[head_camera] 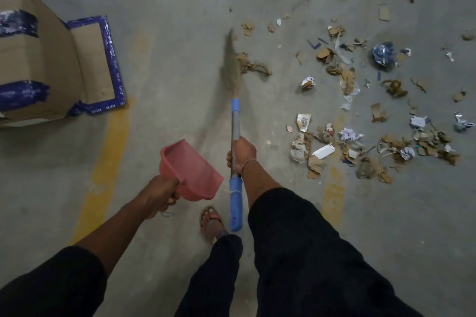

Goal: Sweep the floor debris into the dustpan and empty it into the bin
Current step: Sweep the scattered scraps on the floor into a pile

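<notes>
Both grips are closed around tools. Left grip (162, 194) curls around the handle of a pink dustpan (192, 171), held in the air with its mouth tilted up and away from the floor. Far to the left of that grip sits a cardboard box (43, 59) with blue tape, lying on its side with a flap open; it may serve as the bin, though that is a guess. Right grip (240, 153) wraps the grey-and-blue shaft of a broom (235, 121), fingers fully around it. Ahead of this grip the bristles (230, 59) are blurred, beside a twisted brown scrap. To the right of the right grip the debris (360, 110) spreads wide over the concrete floor (180, 8): torn cardboard, crumpled paper, foil.

Risks, as a judgement: the litter is loose and light, so a fast stroke could scatter it further rather than gather it. The dustpan is well apart from the pile and off the floor, so nothing can be collected until it is set down flat. Foil and paper may slip under its lip.
</notes>
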